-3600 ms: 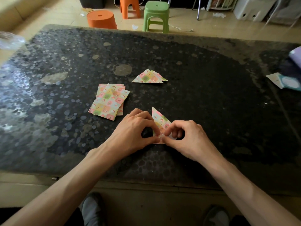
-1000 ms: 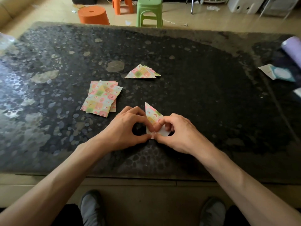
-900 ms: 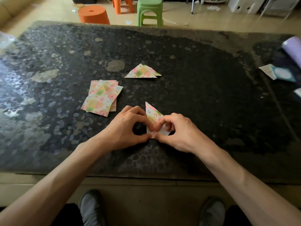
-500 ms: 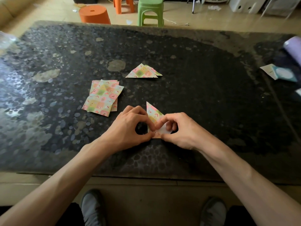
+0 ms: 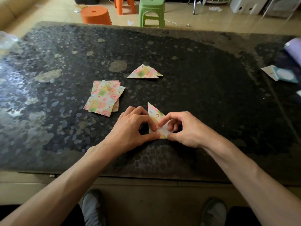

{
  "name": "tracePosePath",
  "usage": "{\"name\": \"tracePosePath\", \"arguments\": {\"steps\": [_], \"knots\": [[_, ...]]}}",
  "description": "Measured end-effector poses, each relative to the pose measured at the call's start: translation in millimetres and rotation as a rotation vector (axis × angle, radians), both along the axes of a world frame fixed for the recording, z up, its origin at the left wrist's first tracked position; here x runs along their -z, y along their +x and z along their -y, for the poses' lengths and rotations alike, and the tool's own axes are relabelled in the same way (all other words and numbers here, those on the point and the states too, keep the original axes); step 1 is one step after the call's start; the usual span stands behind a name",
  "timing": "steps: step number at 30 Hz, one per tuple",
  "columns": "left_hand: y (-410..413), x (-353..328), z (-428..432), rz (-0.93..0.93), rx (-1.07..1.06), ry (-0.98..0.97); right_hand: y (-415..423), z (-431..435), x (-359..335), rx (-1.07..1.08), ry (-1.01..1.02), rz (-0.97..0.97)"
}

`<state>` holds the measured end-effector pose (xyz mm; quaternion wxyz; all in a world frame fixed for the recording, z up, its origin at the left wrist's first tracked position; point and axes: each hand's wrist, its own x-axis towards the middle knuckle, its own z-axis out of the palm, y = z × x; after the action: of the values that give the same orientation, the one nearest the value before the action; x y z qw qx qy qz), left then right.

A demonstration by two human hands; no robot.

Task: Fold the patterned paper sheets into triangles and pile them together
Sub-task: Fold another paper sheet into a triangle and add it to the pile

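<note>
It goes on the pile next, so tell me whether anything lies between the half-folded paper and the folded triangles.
Nothing visible does. Only dark speckled table lies between the half-folded patterned paper sheet and the pile of folded patterned triangles. The stack of flat patterned sheets lies off to the left.

One view only: a head-worn wide-angle camera, looking forward and down from over the near edge of the table [image 5: 211,95]. Forearms enter from the bottom corners. Left hand [image 5: 132,129], right hand [image 5: 189,131] and paper triangle [image 5: 154,113] are close, mid-frame. Shoes [image 5: 92,207] at the bottom, stools [image 5: 151,12] at the top.
</note>
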<state>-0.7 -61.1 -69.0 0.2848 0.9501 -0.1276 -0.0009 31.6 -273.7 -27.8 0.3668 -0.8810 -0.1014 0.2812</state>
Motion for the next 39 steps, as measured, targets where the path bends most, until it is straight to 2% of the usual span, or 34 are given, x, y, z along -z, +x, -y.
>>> {"name": "tracePosePath", "arguments": {"steps": [5, 9, 13, 20, 28, 35, 39], "knots": [[-3, -1, 5, 0.007, -0.037, 0.022, 0, 2, -1, 0.011, 0.044, -0.011], [-4, 0, 4, 0.001, -0.031, -0.001, 1, 6, 1, 0.161, 0.141, 0.055], [-2, -2, 2, 0.006, -0.025, 0.016, 4, 9, 7, 0.265, 0.035, 0.213], [2, -5, -2, 0.001, -0.005, 0.025, 5, 8, 11, 0.180, -0.082, 0.280], [6, -17, -12, -0.025, -0.004, -0.065, 1, 8, 12, 0.107, -0.060, 0.298], [2, -6, -3, 0.063, -0.009, 0.075, -4, 6, 18, -0.002, -0.064, 0.408], [4, -3, -3, 0.044, -0.014, 0.068, -3, 6, 20, -0.046, -0.106, 0.476]]}}
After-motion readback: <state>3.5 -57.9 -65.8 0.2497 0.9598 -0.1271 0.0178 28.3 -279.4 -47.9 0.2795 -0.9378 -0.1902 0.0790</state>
